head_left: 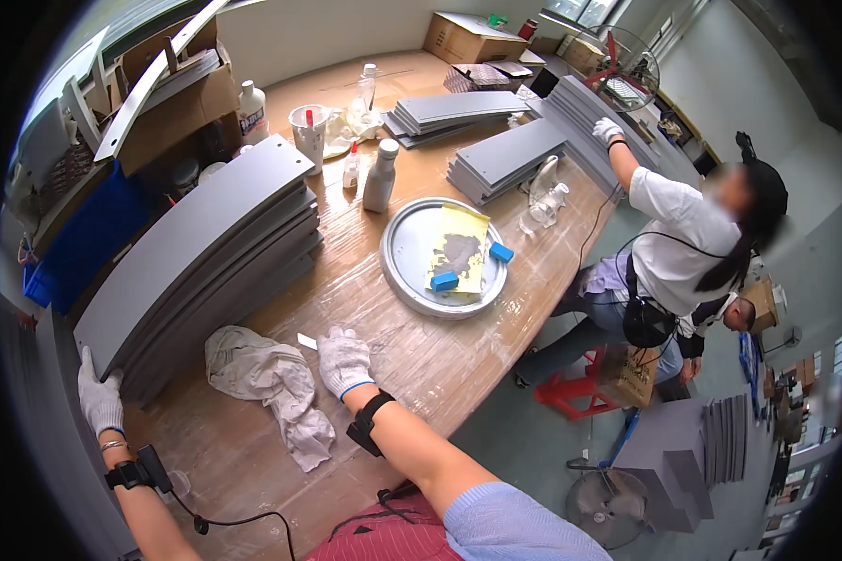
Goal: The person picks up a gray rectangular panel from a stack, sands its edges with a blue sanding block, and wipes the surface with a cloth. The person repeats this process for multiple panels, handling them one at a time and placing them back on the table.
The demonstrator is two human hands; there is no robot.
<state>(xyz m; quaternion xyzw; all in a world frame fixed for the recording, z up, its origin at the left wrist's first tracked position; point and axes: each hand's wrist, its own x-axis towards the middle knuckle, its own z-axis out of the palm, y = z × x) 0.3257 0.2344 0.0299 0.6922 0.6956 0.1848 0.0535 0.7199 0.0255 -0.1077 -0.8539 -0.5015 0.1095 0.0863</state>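
My left hand [101, 400], in a white knit glove, is at the left by the near end of a tall stack of curved grey panels [206, 201]. Its fingers and thumb close on the edge of a grey panel [61, 397] at the far left; the fingertips are partly hidden. Over the table's near middle, my right hand [345, 361], gloved too, pinches a small flat white strip [307, 341] that sticks out to the left. Between the two hands lies a crumpled whitish cloth [267, 383].
A round grey tray [398, 276] holds a yellow sheet [472, 229] smeared with grey paste and two blue blocks [444, 281]. Bottles [381, 178] and a white cup [309, 126] stand behind. More grey panels [510, 154] lie farther off. A co-worker [688, 224] touches panels at right.
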